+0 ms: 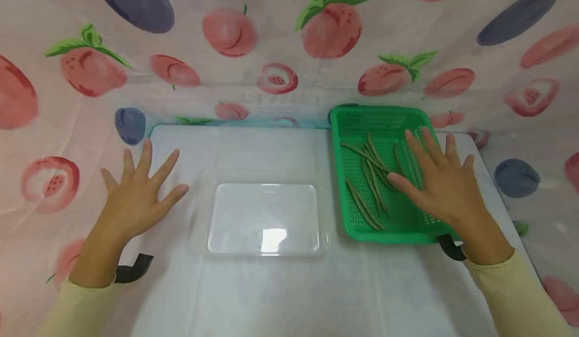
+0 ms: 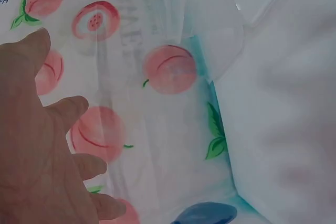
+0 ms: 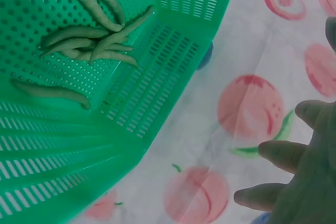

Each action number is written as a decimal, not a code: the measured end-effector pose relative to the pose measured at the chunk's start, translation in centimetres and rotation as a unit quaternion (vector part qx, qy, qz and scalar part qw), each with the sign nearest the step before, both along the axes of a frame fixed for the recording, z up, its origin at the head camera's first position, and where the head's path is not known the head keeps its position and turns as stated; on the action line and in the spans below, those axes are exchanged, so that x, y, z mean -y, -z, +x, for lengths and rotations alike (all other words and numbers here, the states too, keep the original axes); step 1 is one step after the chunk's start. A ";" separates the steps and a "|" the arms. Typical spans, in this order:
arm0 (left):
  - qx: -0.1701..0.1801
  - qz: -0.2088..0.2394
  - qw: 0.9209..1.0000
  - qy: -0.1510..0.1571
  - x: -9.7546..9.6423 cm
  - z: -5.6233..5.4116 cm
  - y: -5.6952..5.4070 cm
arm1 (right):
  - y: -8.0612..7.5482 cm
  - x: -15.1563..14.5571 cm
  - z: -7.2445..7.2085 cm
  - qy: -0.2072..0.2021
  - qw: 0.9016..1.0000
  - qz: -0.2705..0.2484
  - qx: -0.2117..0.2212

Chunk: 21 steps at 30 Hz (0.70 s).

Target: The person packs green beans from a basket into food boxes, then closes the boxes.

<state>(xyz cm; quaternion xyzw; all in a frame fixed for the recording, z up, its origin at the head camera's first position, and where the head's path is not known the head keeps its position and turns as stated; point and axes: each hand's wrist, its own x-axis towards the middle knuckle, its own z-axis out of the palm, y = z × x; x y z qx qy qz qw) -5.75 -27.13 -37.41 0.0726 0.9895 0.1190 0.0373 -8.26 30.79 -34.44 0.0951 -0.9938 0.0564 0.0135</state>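
Observation:
My left hand (image 1: pixel 135 194) is held over the table's left side with its fingers spread, holding nothing. To its right lies a clear plastic container (image 1: pixel 267 219) with nothing in it. My right hand (image 1: pixel 445 181), fingers also spread, is over the right side of a green plastic basket (image 1: pixel 338 176) and grips nothing. Several green beans (image 1: pixel 373 169) lie inside the basket, mostly toward its left and middle. In the right wrist view the beans (image 3: pixel 105 40) rest on the perforated basket floor, and the right fingers (image 3: pixel 283 156) appear apart from the basket.
A white-covered table (image 1: pixel 271 297) carries the container and basket. Behind and at both sides hangs a fruit-print cloth (image 1: pixel 176 106), close to the table's back edge. The container stands just left of the basket with a narrow gap between them.

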 end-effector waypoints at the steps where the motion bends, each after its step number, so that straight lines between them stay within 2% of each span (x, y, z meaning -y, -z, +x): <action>1: 0.002 0.004 1.000 -0.001 0.0 0.0 0.1 | -0.1 0.2 -0.2 -0.006 1.000 0.002 0.001; 7: 0.017 0.037 0.999 -0.002 0.0 0.3 1.0 | -0.6 1.3 -1.8 -0.040 0.999 0.003 0.019; 10: 0.034 0.082 0.996 -0.003 0.0 0.5 1.6 | -0.8 1.9 -2.7 -0.050 0.998 -0.016 0.041; 12: 0.047 0.121 0.992 0.000 0.0 0.7 2.0 | -0.7 2.2 -3.4 -0.055 0.996 -0.031 0.060; 16: 0.064 0.202 0.977 0.012 0.0 0.9 2.8 | -0.4 2.6 -4.8 -0.064 0.992 -0.052 0.097; 21: 0.046 0.267 0.962 0.015 -0.4 1.3 3.8 | 0.2 2.6 -6.6 -0.061 0.986 -0.081 0.130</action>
